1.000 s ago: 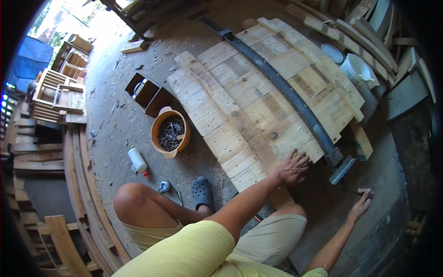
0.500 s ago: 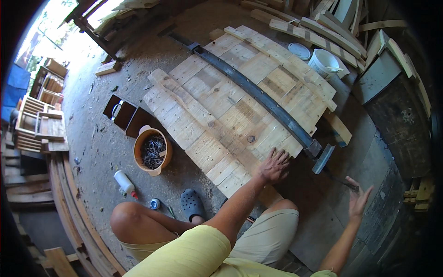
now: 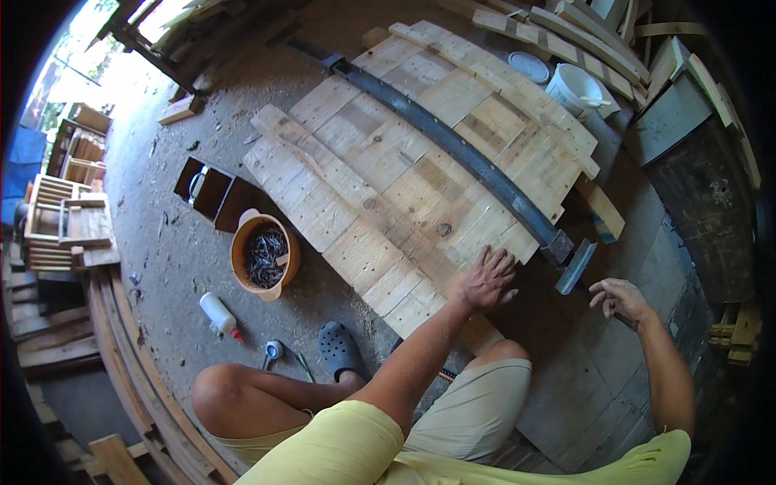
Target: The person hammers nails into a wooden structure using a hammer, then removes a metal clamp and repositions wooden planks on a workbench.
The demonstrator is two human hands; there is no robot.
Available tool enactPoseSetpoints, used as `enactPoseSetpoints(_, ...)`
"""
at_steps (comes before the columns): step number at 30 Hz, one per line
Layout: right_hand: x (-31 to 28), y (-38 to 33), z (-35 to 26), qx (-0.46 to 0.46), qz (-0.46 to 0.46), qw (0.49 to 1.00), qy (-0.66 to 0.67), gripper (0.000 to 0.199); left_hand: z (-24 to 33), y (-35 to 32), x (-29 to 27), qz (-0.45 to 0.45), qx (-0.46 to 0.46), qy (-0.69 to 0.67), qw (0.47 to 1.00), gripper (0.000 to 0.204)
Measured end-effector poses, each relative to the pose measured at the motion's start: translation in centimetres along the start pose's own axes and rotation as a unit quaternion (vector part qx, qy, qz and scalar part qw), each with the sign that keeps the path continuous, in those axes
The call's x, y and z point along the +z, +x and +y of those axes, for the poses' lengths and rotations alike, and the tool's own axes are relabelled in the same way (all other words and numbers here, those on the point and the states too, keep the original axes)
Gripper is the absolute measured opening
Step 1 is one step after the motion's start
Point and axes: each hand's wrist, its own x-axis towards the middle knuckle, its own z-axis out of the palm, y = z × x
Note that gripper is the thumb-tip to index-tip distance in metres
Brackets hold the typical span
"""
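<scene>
A panel of joined pine boards lies before me, with two battens across it. A long dark steel bar clamp runs over it, ending near me in a block and a short metal crosspiece. My left hand rests open on the panel's near right corner, fingers spread. My right hand is just beyond the crosspiece, over the dark screw end of the clamp. Its fingers are loosely bent and apart, not wrapped round anything I can see; the palm side is partly hidden.
Left of the panel are an orange tub of nails, a dark open box, a white glue bottle and a blue tape measure. A white bucket and stacked planks stand far right. Small wooden furniture is left.
My right hand has moved up and turned, its spread fingers now bent and pointing left toward the clamp. My left hand stays on the panel corner. The whole view has shifted slightly.
</scene>
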Motion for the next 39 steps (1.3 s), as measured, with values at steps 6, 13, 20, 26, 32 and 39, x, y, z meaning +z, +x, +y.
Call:
enactPoseSetpoints(6, -0.5, 0.0, 0.1, 0.009, -0.067, 0.997, -0.041, 0.044, -0.5, -0.2, 0.7, 0.037, 0.007, -0.015, 0.999, 0.045)
enactPoseSetpoints(13, -1.3, -0.3, 1.1, -0.025, -0.047, 0.998, -0.037, 0.044, -0.5, -0.1, 0.7, 0.037, 0.009, -0.025, 0.999, 0.046)
enactPoseSetpoints(20, 0.6, 0.4, 2.0, -0.023, 0.08, 0.996, 0.008, 0.044, -0.6, -0.2, 0.9, 0.042, 0.012, -0.024, 0.999, 0.046)
enactPoseSetpoints(26, -0.7, 0.5, 1.7, 0.002, -0.027, 0.991, -0.129, 0.056, -0.8, -0.5, 1.3, 0.04, 0.007, -0.025, 0.999, 0.046)
enactPoseSetpoints(32, 6.5, 0.1, 6.2, 0.048, -0.001, 0.967, -0.25, 0.063, -0.6, 0.0, 1.5, 0.042, 0.013, -0.028, 0.999, 0.048)
enactPoseSetpoints(39, 9.6, 1.1, 7.5, -0.024, 0.082, 0.964, -0.252, 0.056, -1.4, -0.9, 2.0, 0.066, 0.01, -0.027, 0.997, 0.047)
